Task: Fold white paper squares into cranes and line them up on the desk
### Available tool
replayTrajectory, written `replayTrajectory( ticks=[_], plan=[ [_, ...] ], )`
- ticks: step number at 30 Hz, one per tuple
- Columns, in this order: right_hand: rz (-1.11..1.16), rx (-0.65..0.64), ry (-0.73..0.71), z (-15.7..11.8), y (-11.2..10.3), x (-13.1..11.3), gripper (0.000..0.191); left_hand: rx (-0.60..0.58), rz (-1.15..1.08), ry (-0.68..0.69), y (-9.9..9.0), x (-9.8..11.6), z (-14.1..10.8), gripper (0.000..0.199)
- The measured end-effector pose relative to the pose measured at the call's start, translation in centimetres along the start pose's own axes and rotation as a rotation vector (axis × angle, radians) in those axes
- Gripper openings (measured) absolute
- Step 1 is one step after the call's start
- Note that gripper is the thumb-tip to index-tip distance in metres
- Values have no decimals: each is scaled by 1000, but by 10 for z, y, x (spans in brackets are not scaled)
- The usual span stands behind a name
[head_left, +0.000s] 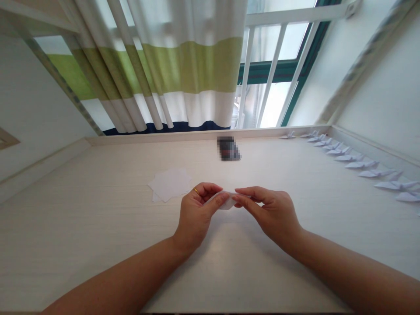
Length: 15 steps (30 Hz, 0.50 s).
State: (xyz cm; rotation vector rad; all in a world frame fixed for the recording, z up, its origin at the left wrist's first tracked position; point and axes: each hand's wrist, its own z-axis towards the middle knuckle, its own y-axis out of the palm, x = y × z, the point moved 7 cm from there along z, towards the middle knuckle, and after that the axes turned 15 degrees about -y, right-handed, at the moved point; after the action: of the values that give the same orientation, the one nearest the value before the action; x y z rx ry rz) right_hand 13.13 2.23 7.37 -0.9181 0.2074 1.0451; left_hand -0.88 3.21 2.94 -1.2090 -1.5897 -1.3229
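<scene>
Between my two hands, just above the table, is a small piece of folded white paper (226,204). My left hand (200,210), with a gold ring on one finger, pinches its left side between thumb and fingers. The right side is pinched by my right hand (269,205), thumb against forefinger. Fingers cover much of the paper, so its exact folded shape is hard to make out. Beyond my left hand lies a loose stack of white paper sheets (172,183), its corners turned at different angles.
Several folded white paper cranes (361,165) stand in a row along the table's right edge. A dark pixelated object (229,148) lies near the back rim of the pale table (98,210). Behind are a white and green curtain (197,65) and a white railing (272,70).
</scene>
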Motion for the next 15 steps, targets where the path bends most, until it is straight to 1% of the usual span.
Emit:
replayTrajectory(
  ticks=[6, 10, 15],
  plan=[
    [-101, -56, -121, 2, 0, -9, 13, -67, 79, 40, 5, 3, -2, 13],
    [-129, -66, -220, 2, 0, -17, 14, -50, 178, 59, 6, 5, -3, 9],
    [-76, -19, -149, 3, -3, -13, 11, 0, 149, 102, 1, 9, -4, 7]
  ],
)
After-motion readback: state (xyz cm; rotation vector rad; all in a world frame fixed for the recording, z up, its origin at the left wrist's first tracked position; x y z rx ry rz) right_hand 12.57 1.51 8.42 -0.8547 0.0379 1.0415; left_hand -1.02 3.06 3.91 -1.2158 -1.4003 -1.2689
